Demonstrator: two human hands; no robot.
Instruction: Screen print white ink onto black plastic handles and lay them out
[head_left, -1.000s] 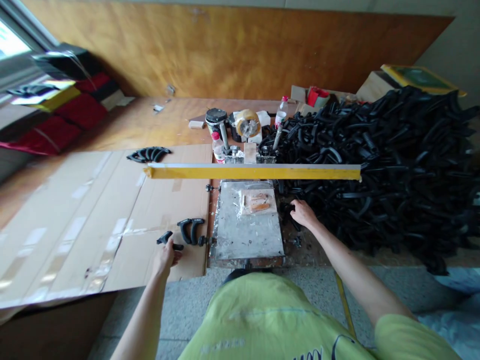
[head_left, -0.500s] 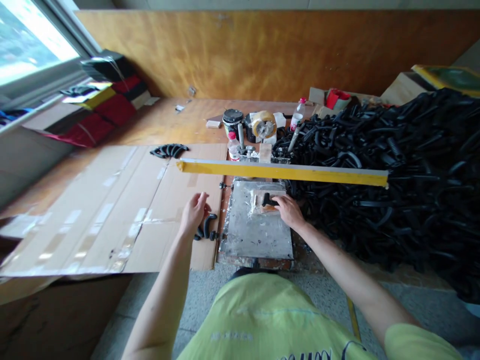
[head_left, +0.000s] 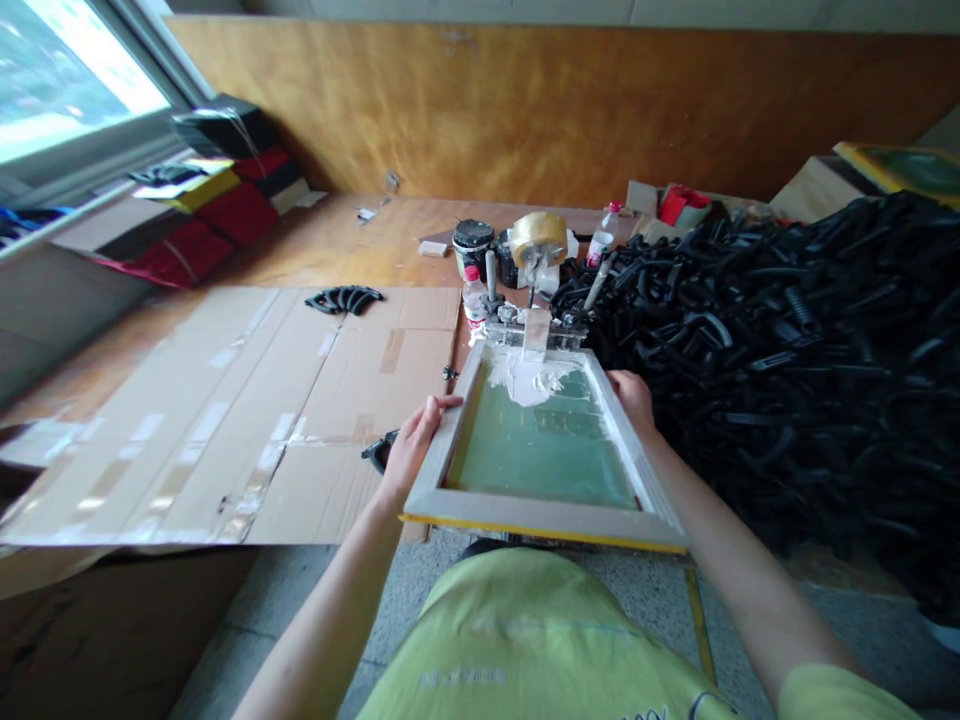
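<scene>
A screen-printing frame (head_left: 544,517) with a pale wooden rim and a green mesh (head_left: 540,455) lies low over the metal plate, which it hides. White paste (head_left: 529,380) is smeared across the mesh's far end. My left hand (head_left: 418,435) is closed on the frame's left rail, fingers at the rim. On the right rail, my right hand (head_left: 634,398) grips from outside, its fingertips partly hidden. Black curved parts (head_left: 380,450) show just left of my left hand; I cannot tell whether they touch it. The black part seen earlier on the plate is out of sight.
Flattened cardboard (head_left: 225,400) covers the left side, with a row of black curved handles (head_left: 345,299) on it. A big heap of black parts (head_left: 750,380) fills the right. Behind the frame stand a clamp (head_left: 536,330), tape roll (head_left: 538,238), bottle (head_left: 474,298) and paint pot (head_left: 472,240).
The frame has swung down from its raised, edge-on position to lie over the plate. My right hand has left the black part and moved to the right rail; my left hand now holds the left rail.
</scene>
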